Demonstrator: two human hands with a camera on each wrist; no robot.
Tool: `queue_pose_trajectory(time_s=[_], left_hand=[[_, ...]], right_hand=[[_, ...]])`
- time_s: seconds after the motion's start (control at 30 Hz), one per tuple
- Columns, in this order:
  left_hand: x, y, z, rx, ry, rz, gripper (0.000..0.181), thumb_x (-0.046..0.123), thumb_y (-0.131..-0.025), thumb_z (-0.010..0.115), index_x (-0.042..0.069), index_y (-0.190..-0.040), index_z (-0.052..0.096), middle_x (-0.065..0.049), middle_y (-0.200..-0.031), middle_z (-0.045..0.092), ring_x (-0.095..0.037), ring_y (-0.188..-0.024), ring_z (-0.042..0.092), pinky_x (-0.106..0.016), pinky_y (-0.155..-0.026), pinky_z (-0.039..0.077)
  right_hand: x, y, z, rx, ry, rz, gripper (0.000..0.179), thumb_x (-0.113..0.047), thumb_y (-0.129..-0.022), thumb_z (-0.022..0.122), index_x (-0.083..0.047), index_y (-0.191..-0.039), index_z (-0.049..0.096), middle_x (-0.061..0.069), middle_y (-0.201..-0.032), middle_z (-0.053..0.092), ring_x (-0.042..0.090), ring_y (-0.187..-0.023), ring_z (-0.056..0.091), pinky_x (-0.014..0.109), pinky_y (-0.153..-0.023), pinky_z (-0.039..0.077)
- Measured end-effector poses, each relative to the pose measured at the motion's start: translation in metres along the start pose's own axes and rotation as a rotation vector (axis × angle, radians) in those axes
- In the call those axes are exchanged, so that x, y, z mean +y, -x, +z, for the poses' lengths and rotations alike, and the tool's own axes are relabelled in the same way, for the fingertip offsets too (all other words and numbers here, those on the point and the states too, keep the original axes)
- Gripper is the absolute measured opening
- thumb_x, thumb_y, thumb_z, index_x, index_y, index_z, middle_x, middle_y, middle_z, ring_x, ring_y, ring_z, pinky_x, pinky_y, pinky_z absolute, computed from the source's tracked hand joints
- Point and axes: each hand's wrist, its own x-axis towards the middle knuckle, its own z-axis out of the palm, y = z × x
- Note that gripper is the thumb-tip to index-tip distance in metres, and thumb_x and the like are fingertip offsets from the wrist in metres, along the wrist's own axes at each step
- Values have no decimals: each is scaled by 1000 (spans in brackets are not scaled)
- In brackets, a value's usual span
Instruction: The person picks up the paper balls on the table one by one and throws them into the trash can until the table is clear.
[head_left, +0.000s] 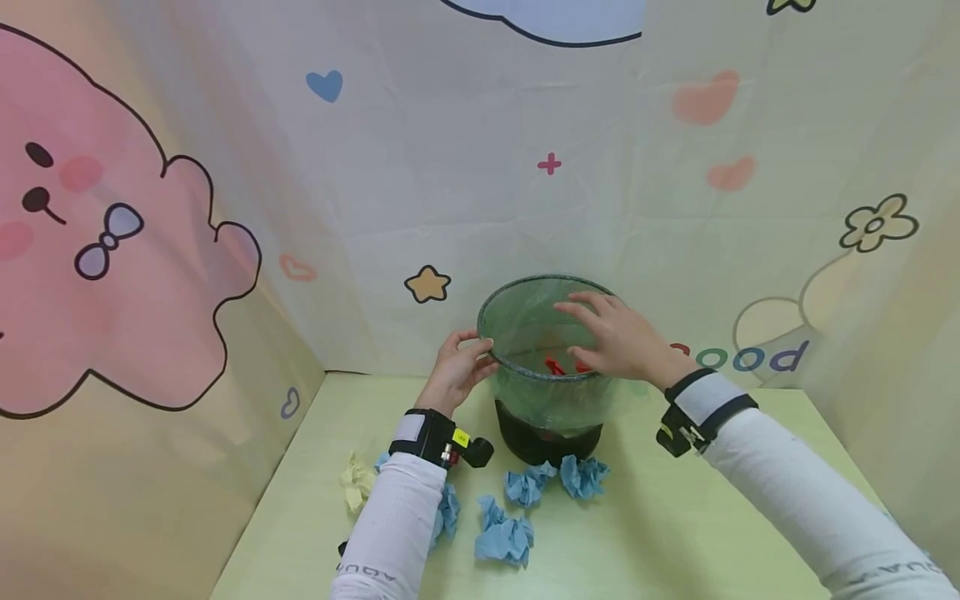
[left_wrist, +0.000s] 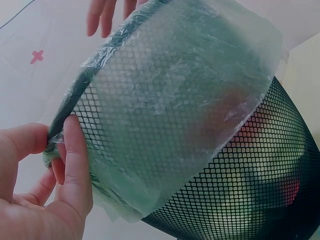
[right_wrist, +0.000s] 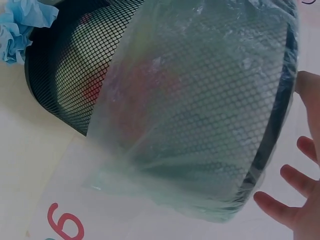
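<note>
A black mesh trash can [head_left: 551,442] stands on the table, lined with a thin green translucent garbage bag [head_left: 551,404] folded down over its rim. At the left side of the rim, my left hand [head_left: 459,367] pinches the bag's edge, thumb on one side and fingers on the other in the left wrist view. My right hand [head_left: 626,337] is over the right side of the opening, fingers spread and apart from each other. In the right wrist view its fingers [right_wrist: 295,180] are beside the rim, holding nothing. Red items [head_left: 555,367] show inside the can.
Several crumpled blue papers [head_left: 506,537] lie on the pale table [head_left: 675,517] in front of the can. A crumpled yellow paper [head_left: 356,482] lies left of them, partly behind the left sleeve [head_left: 397,525]. A printed curtain [head_left: 420,183] hangs close behind the can.
</note>
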Motion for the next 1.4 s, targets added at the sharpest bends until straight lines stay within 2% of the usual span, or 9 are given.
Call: queue_pose_trajectory(time_s=[0.13, 0.27, 0.6, 0.83, 1.17, 1.4], left_hand=[[0, 1, -1, 0, -3, -2, 42, 8, -90, 58, 7, -127, 39, -8, -98, 47, -16, -77, 55, -21, -66, 53], [-1, 1, -1, -4, -9, -2, 43, 9, -90, 57, 6, -128, 38, -7, -99, 47, -16, -77, 55, -21, -66, 53], [-1, 1, -1, -4, -6, 4, 43, 8, -90, 58, 6, -129, 37, -7, -98, 47, -16, -77, 55, -21, -66, 53], [-1, 0, -1, -5, 4, 7, 42, 7, -90, 58, 7, -127, 39, -7, -97, 47, -15, -77, 55, -21, -66, 53], [-2, -1, -2, -4, 6, 16, 42, 7, -89, 58, 6, -126, 39, -8, -99, 47, -16, -77, 54, -21, -66, 53], [-2, -2, -1, -5, 9, 14, 42, 6, -89, 58, 6, -126, 39, -8, -99, 47, -16, -77, 54, -22, -67, 53]], right_hand=[[3, 3, 1, 39, 17, -3, 53, -28, -82, 67, -10, -128, 49, 17, -122, 50, 37, -104, 51, 49, -77, 50], [8, 7, 2, 84, 30, -1, 44, -24, -81, 67, -8, -120, 54, 15, -110, 54, 34, -96, 52, 46, -76, 48], [24, 30, 9, 248, 76, 35, 21, -9, -79, 65, -5, -98, 57, 10, -86, 55, 30, -77, 52, 40, -63, 46], [37, 55, 20, 311, 98, 132, 13, -5, -79, 61, -3, -91, 56, 11, -80, 54, 29, -71, 50, 38, -57, 43], [50, 91, 34, 267, 99, 275, 12, -7, -80, 59, -2, -91, 57, 11, -78, 52, 29, -70, 49, 38, -54, 42], [60, 119, 46, 167, 118, 357, 21, -13, -80, 62, -3, -98, 58, 15, -87, 54, 34, -76, 52, 43, -57, 44]])
